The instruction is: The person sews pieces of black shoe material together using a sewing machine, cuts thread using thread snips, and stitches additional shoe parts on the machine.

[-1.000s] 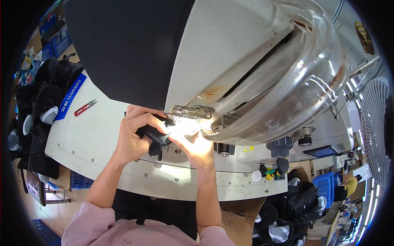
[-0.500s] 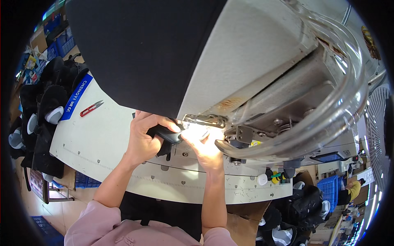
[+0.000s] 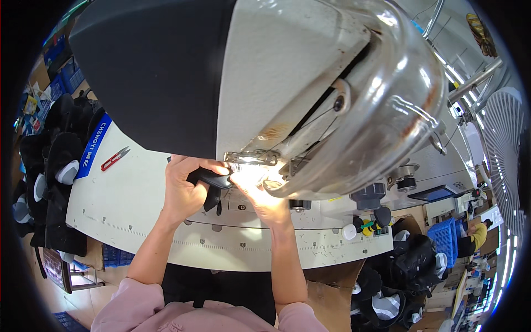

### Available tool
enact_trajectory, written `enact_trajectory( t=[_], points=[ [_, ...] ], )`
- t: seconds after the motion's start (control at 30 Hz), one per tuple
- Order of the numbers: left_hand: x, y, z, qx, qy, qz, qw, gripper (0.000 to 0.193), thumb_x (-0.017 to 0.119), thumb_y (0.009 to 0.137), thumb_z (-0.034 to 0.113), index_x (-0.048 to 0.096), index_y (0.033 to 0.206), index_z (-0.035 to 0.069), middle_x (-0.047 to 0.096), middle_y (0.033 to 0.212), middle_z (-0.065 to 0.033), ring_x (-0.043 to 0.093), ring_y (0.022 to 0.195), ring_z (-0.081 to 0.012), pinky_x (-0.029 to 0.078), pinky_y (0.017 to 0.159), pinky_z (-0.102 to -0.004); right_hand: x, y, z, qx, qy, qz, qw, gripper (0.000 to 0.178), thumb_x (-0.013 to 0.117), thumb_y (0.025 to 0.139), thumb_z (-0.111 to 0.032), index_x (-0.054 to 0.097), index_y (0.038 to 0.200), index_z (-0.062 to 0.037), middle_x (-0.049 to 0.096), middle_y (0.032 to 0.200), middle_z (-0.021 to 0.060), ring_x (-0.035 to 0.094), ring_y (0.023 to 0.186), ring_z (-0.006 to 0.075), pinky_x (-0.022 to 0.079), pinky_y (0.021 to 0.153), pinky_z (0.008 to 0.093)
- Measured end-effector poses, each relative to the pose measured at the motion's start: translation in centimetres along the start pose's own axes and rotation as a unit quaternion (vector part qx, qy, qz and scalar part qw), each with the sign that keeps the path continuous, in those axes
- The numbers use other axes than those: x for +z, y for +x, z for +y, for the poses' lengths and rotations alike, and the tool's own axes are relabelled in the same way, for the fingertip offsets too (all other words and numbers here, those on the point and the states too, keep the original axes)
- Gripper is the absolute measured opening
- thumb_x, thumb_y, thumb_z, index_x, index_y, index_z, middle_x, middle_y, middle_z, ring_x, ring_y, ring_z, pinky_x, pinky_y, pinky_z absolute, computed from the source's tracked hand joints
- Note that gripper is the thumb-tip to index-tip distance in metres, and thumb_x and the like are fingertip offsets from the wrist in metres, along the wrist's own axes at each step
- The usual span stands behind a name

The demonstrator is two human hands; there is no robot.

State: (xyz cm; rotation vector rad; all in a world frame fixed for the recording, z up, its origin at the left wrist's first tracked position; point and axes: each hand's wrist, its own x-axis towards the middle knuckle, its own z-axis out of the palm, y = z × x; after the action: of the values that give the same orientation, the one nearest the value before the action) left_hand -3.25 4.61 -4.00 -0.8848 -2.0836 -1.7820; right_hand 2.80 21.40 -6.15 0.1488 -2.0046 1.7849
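A sewing machine (image 3: 160, 72) with a dark front and pale side fills the upper middle. Its lamp brightly lights the stitching area below the head. My left hand (image 3: 183, 185) is closed round a black padded piece (image 3: 212, 178), thumb and fingers pinching its edge left of the light. My right hand (image 3: 270, 206) reaches in from the right, its thumb and fingertips closed on the same piece's lit end beneath the machine head. Glare and the clear plastic guard (image 3: 354, 160) partly hide those fingertips. A dark strip of the piece hangs below my left hand.
Red-handled thread snips (image 3: 115, 159) lie on the white table (image 3: 133, 205), left of the machine. Black pieces with pale patches (image 3: 60, 149) are heaped at the left. Coloured spools (image 3: 366, 227) stand at the table's right. Farther right are a blue basket (image 3: 442, 241), a person in yellow (image 3: 478, 237) and a fan (image 3: 502, 133).
The view has shifted, so the machine head and its clear guard look different. Both hands keep their hold on the black piece at the lit area, with little visible movement.
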Motion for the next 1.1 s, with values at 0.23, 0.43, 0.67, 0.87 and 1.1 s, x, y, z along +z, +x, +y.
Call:
enact_trajectory(
  t=[0.23, 0.43, 0.67, 0.87, 1.1],
  points=[
    [-0.5, -0.3, 0.5, 0.014, 0.005, -0.014, 1.0, 0.04, 0.047, 0.057, -0.017, 0.071, 0.079, 0.007, 0.073, 0.086, -0.0052, 0.056, 0.086, -0.02, 0.043, 0.082, -0.0296, -0.1, -0.5, -0.4, -0.012, 0.02, -0.025, 0.999, 0.024, 0.07, 0.084, 0.001, 0.065, 0.108, 0.0011, 0.067, 0.101, 0.0044, 0.062, 0.088, 0.0108, 0.052, 0.078, 0.0238],
    [-0.2, 0.1, 0.4, 0.056, 0.03, -0.019, 0.998, 0.041, 0.051, 0.057, -0.017, 0.069, 0.083, 0.008, 0.072, 0.089, -0.0006, 0.054, 0.092, -0.0212, 0.039, 0.088, -0.0311, 0.1, -0.7, -0.7, -0.017, 0.057, -0.002, 0.998, 0.021, 0.072, 0.082, 0.002, 0.065, 0.102, 0.0012, 0.066, 0.099, 0.0049, 0.061, 0.091, 0.0122, 0.051, 0.082, 0.0256],
    [-2.1, 1.2, -1.0, 0.144, 0.138, 0.056, 0.978, 0.036, 0.055, 0.062, -0.013, 0.067, 0.091, 0.004, 0.066, 0.093, -0.0101, 0.058, 0.09, -0.0288, 0.046, 0.084, -0.034, 0.8, -2.2, -1.2, -0.123, -0.067, 0.227, 0.964, 0.029, 0.069, 0.084, -0.002, 0.054, 0.108, 0.0062, 0.059, 0.104, 0.0099, 0.06, 0.084, 0.0169, 0.048, 0.079, 0.0287],
    [-9.5, 2.8, -0.3, -0.053, -0.194, 0.201, 0.959, 0.035, 0.062, 0.083, -0.009, 0.057, 0.115, 0.002, 0.063, 0.107, -0.0063, 0.061, 0.097, -0.0126, 0.05, 0.085, -0.0233, 3.9, -3.7, -2.0, -0.265, -0.32, 0.017, 0.909, 0.02, 0.072, 0.077, -0.003, 0.064, 0.096, -0.0038, 0.063, 0.102, 0.0109, 0.062, 0.088, 0.0216, 0.05, 0.081, 0.0328],
    [-15.4, 0.7, 3.1, -0.01, -0.034, 0.201, 0.979, 0.043, 0.058, 0.091, 0.005, 0.049, 0.133, 0.003, 0.062, 0.121, -0.0134, 0.061, 0.109, -0.0179, 0.046, 0.095, -0.0299, 9.6, -1.6, -2.1, -0.372, -0.341, -0.11, 0.856, 0.026, 0.074, 0.064, -0.014, 0.06, 0.085, -0.0076, 0.057, 0.094, 0.0057, 0.058, 0.098, 0.0229, 0.04, 0.103, 0.047]
  ],
)
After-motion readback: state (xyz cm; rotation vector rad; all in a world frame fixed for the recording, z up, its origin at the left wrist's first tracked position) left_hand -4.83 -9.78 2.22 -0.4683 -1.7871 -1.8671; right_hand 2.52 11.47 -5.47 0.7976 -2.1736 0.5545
